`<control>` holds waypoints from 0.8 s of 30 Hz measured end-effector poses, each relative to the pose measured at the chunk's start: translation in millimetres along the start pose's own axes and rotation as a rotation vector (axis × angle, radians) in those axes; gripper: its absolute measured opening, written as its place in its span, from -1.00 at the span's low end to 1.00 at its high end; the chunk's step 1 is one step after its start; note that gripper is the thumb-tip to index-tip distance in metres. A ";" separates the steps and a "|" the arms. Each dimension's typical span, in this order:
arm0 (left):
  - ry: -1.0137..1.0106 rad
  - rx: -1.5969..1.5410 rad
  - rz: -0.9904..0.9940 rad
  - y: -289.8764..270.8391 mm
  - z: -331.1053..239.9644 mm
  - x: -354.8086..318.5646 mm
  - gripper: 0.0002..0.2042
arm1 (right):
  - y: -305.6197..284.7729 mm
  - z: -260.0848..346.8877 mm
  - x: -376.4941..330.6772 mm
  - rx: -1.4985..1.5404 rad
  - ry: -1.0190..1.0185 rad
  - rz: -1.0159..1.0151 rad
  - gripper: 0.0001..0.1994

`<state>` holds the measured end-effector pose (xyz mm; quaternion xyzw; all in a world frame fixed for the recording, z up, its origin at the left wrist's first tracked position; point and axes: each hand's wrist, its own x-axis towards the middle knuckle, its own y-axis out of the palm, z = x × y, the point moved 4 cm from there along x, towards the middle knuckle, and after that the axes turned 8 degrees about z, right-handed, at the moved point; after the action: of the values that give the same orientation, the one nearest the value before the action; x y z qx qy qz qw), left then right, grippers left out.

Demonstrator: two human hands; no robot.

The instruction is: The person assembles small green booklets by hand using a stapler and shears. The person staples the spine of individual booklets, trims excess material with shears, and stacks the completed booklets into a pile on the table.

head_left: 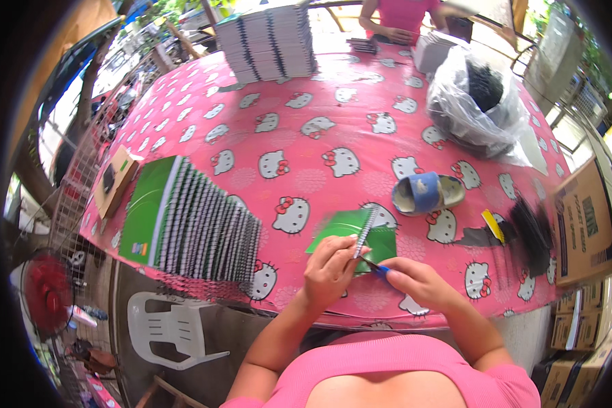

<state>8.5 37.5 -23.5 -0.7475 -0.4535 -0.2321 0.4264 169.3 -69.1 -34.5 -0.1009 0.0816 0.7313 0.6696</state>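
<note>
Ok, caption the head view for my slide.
Left hand holds a green spiral notebook; right hand holds a blue-handled tool at its wire binding.

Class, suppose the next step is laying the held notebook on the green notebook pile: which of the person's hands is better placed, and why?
Probably the left. The left hand holds the notebook and is nearer the pile; the right hand is farther away and grips a blue-handled tool.
</note>
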 end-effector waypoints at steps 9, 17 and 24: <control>0.087 0.147 0.055 -41.9 -32.3 37.9 -0.76 | -7.1 70.4 -5.3 -1.181 -0.556 -0.487 -0.36; 0.042 0.574 -0.921 -199.6 -88.0 -2.4 -0.44 | 91.8 218.9 93.0 0.343 -0.966 0.208 -0.62; -0.503 0.053 -0.942 -257.8 23.6 9.9 -0.24 | 157.0 213.2 206.8 -0.365 -0.877 0.011 -0.54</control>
<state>-213.4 120.3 81.4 -0.4844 -0.8339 -0.2004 0.1727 -12.3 170.0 115.9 0.1019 -0.3383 0.7107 0.6083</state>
